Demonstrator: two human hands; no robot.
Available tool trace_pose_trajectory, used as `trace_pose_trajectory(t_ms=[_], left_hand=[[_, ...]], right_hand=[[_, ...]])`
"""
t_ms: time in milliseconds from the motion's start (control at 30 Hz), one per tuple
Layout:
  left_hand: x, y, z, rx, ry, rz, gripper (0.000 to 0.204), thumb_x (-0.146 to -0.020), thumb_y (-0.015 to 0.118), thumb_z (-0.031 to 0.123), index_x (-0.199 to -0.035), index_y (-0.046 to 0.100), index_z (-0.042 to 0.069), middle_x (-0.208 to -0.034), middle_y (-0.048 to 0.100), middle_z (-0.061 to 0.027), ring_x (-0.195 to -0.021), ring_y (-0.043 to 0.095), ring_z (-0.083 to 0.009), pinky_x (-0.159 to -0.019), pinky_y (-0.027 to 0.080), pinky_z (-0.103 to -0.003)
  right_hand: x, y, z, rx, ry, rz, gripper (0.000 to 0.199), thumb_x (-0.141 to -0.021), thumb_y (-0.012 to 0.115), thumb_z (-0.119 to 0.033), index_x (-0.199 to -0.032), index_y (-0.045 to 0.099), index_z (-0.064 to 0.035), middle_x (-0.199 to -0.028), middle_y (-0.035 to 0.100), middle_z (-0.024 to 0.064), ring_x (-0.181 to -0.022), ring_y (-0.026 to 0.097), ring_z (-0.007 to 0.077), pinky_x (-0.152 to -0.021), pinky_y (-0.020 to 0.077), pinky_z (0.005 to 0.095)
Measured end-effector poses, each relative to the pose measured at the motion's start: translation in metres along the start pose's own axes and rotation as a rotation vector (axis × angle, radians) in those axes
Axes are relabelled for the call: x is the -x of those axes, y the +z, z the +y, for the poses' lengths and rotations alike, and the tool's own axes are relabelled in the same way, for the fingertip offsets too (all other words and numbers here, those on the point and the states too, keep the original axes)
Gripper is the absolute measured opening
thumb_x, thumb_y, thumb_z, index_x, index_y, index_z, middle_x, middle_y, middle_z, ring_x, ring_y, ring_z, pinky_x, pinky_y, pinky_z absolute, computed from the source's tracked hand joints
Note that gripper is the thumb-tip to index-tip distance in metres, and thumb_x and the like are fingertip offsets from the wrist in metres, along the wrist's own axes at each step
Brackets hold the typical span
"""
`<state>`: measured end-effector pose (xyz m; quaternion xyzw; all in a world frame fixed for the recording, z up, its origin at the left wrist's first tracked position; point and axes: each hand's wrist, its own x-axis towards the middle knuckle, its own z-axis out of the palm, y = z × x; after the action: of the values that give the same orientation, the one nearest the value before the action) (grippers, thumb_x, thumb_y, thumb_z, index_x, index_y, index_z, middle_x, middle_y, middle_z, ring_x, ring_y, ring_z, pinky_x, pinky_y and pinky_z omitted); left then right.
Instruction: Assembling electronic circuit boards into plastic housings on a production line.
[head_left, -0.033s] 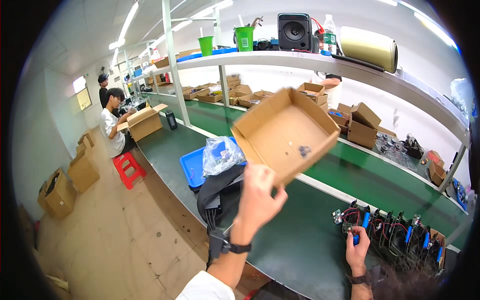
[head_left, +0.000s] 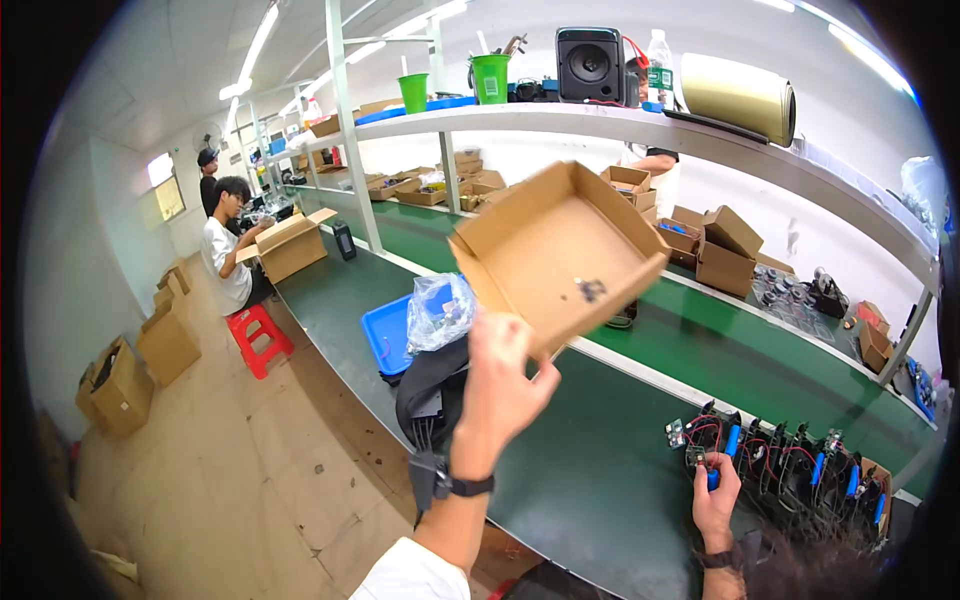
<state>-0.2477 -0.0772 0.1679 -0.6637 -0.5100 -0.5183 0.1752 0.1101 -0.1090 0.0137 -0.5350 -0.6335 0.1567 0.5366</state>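
Forearm (head_left: 452,530) aslant, left hand (head_left: 500,385) at rim of tilted cardboard box (head_left: 560,245)

Shifted cardboard box (head_left: 545,250) slightly left and up in view with left hand (head_left: 502,385) — uncovered dark object (head_left: 624,318) past its lower right edge.

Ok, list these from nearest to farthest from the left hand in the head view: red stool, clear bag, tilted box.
1. Tilted box: nearest, gripped at its near edge by the left hand.
2. Clear bag: just left of the hand and beyond it, by the blue tray.
3. Red stool: farthest, well off to the left, on the floor.
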Motion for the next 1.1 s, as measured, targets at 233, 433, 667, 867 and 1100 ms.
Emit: trace_pose_trajectory(t_ms=[233,433,667,867,1100], left_hand=[[-0.033,-0.042,-0.133,-0.362,-0.198,0.108,0.032,-0.070,0.074,0.008,-0.097,0.064,-0.006,-0.108,0.058,-0.0227,-0.110,0.054,-0.0421,-0.104,0.044,-0.049],[0.006,-0.047,-0.228,-0.478,-0.324,0.026,0.033,-0.066,0.074,0.007,-0.096,0.066,-0.006,-0.107,0.057,-0.0210,-0.109,0.055,-0.0409,-0.103,0.045,-0.049],[0.003,-0.068,-0.365,-0.584,-0.414,0.148,0.065,-0.072,0.085,0.014,-0.130,0.060,-0.003,-0.150,0.044,-0.0239,-0.139,0.043,-0.0432,-0.117,0.039,-0.045],[-0.003,-0.028,-0.379,-0.617,-0.789,-0.188,0.093,-0.078,0.086,0.025,-0.156,0.039,0.010,-0.169,0.016,-0.0200,-0.157,0.017,-0.0378,-0.125,0.024,-0.056],[-0.014,0.028,-0.349,-0.478,-0.732,-0.319,0.084,-0.076,0.086,0.033,-0.148,0.049,0.011,-0.166,0.022,-0.0272,-0.156,0.019,-0.0425,-0.123,0.029,-0.056]], right_hand=[[0.001,0.001,0.001,0.029,-0.047,0.015,0.011,-0.090,0.065,0.000,-0.100,0.062,0.0010,-0.082,0.062,0.0088,-0.072,0.058,0.0188,-0.069,0.0473,0.0316],[0.002,-0.001,0.005,0.048,-0.042,0.002,0.012,-0.090,0.065,0.000,-0.101,0.062,0.0010,-0.081,0.061,0.0086,-0.071,0.056,0.0181,-0.067,0.0463,0.0315],[0.003,0.006,0.011,0.054,0.029,-0.036,0.012,-0.089,0.065,0.000,-0.100,0.062,0.0018,-0.082,0.062,0.0090,-0.072,0.057,0.0182,-0.068,0.0462,0.0325],[0.003,0.007,0.006,0.072,0.042,-0.003,0.010,-0.089,0.064,-0.001,-0.098,0.062,0.0021,-0.080,0.061,0.0078,-0.070,0.056,0.0165,-0.066,0.0439,0.0305],[0.003,0.006,0.004,0.092,0.035,-0.008,0.011,-0.089,0.065,-0.001,-0.100,0.064,0.0013,-0.081,0.062,0.0078,-0.071,0.056,0.0161,-0.066,0.0450,0.0303]])
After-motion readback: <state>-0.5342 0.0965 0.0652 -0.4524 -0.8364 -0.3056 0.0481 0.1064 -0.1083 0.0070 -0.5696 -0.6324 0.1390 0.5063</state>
